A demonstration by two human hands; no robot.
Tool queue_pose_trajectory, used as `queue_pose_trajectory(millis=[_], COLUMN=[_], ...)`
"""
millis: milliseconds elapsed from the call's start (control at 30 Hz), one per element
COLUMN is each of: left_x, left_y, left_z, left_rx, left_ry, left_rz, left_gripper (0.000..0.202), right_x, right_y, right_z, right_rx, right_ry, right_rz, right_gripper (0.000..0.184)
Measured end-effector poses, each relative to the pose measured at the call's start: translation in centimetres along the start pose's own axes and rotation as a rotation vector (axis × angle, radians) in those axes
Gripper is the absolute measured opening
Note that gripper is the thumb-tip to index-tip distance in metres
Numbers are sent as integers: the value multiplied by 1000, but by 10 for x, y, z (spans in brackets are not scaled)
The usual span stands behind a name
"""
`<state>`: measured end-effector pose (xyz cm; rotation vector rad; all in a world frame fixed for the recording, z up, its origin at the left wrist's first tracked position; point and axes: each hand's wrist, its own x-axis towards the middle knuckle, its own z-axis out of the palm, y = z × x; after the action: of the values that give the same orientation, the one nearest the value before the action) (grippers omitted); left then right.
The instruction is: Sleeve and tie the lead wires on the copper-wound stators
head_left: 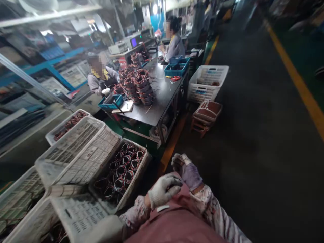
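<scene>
Down the factory floor, a black surface (162,101) carries stacks of copper-wound stator coils (139,86) piled close together, with a blue plastic tray (110,102) at one end and a blue crate (176,66) further along; a seated co-worker (101,76) works at its near end and another person (174,45) sits beyond. Those tall stacks look the likeliest to slump if knocked, since they rise with nothing around them. Closer in, wound coils (121,173) lie in a white plastic crate (134,182) just beside the person's hands, and a second white crate (76,148) tilts against it, so a nudge could slide it onto the windings. The gloved left hand (164,190) is curled shut near the crate's corner, and the right hand (186,172), gloved too, is curled beyond it; neither shows anything held. Loose wire leads could catch on either hand.
</scene>
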<state>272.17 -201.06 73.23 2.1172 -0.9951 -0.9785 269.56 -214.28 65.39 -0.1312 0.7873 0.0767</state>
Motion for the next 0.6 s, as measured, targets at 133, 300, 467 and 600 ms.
queue_pose_trajectory(millis=[133,300,467,600], left_x=[106,254,370,446], left_y=[-90,-178,-233,-276], left_z=[-39,-117,-215,-231], left_rx=[281,461,586,631], left_ry=[294,645,739,692], left_rz=[-273,-669,-929,-1009], left_gripper=[28,52,72,73], right_x=[111,230,355,495], right_y=[-99,-230,-348,-429], right_z=[-15,-16,-3,32], right_rx=[-104,-402,-952,-1114], right_ry=[150,259,206,139], right_rz=[-18,-142,-490,-588], right_gripper=[23,37,39,32])
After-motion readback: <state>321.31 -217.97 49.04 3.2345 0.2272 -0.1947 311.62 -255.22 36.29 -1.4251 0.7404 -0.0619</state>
